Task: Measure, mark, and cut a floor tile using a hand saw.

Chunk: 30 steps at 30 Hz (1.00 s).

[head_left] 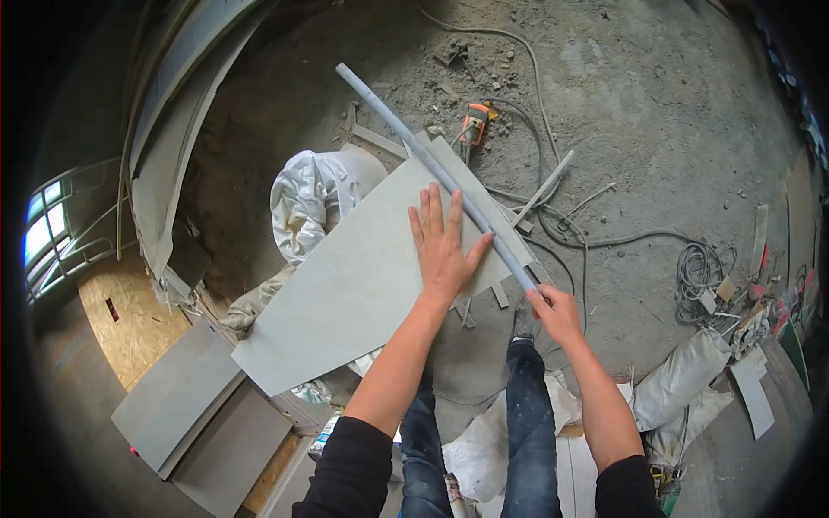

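Observation:
A large light-grey tile (337, 285) with angled edges lies in front of me, propped over white sacks. Across its far right side runs a long grey pipe (397, 126), slanting from upper left to lower right; its far end sticks out past the tile. My left hand (444, 250) rests flat on the tile, fingers spread, the thumb against the pipe. At the pipe's near end, by the tile's right corner, my right hand (557, 312) is closed round it, thumb on top. A thin strip of tile shows beyond the pipe.
An orange power tool (474, 123) lies on the dusty floor beyond the tile, its cable trailing right to a coil (701, 274). A white sack (302, 203) bulges at the tile's left. Stacked grey tiles (181, 397) stand lower left; filled sacks (682, 380) lie at right.

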Available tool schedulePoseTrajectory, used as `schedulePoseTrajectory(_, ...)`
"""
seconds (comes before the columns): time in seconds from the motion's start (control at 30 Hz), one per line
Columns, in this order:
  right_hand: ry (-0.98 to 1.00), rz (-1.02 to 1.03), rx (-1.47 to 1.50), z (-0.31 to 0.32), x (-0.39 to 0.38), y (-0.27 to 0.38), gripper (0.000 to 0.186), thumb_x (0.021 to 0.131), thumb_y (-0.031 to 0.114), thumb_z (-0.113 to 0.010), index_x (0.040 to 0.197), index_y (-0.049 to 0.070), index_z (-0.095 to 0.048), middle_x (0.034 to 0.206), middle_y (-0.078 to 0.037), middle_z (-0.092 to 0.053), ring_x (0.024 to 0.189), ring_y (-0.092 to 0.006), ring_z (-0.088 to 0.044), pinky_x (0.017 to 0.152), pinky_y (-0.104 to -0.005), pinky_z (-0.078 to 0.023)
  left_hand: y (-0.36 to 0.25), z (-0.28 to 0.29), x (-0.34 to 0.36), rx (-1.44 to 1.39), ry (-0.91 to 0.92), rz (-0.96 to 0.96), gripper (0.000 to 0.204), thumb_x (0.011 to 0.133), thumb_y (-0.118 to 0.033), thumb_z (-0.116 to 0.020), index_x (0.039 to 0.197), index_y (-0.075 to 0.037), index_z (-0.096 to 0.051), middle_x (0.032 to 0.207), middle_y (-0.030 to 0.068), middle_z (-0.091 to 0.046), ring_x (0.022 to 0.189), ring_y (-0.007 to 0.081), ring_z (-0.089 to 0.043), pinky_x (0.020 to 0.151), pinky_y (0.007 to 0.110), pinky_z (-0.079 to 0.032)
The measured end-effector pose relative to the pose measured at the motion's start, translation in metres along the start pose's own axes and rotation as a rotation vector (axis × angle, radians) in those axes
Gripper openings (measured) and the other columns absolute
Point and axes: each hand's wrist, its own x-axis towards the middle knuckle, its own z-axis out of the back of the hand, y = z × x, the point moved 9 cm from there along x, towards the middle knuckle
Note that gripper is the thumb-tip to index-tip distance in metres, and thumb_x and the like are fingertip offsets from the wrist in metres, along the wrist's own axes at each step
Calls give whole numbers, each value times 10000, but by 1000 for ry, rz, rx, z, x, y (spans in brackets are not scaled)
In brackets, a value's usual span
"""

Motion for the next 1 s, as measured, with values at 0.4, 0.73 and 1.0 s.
schedulePoseTrajectory(0.4, -49, 42, 41, 2, 10, -1, 338, 1119, 291, -761, 1232, -25, -803, 900, -20, -780, 794, -92, -716, 715, -278, -535, 10, -20, 9, 45, -14, -79, 978, 1008, -706, -703, 1780, -173, -425, 1890, 148, -276, 1765, 356, -182, 1417, 592, -50)
schedulePoseTrajectory(0.73, -101, 86, 109, 16, 23, 3, 330, 1084, 232, -799, 1283, -32, -806, 1024, -60, -815, 879, -107, -743, 785, -286, -574, 1, -32, 12, -1, -10, -77, 979, 1000, -699, -716, 1775, -171, -435, 1878, 140, -310, 1760, 373, -196, 1417, 606, -50)
schedulePoseTrajectory(1.0, -76, 57, 129, 4, 26, 12, 299, 1054, 205, -830, 1264, -7, -821, 944, -41, -801, 836, -93, -719, 756, -273, -554, 10, -30, 7, 72, -42, -78, 971, 996, -735, -713, 1761, -190, -465, 1874, 106, -336, 1758, 340, -218, 1413, 600, -66)
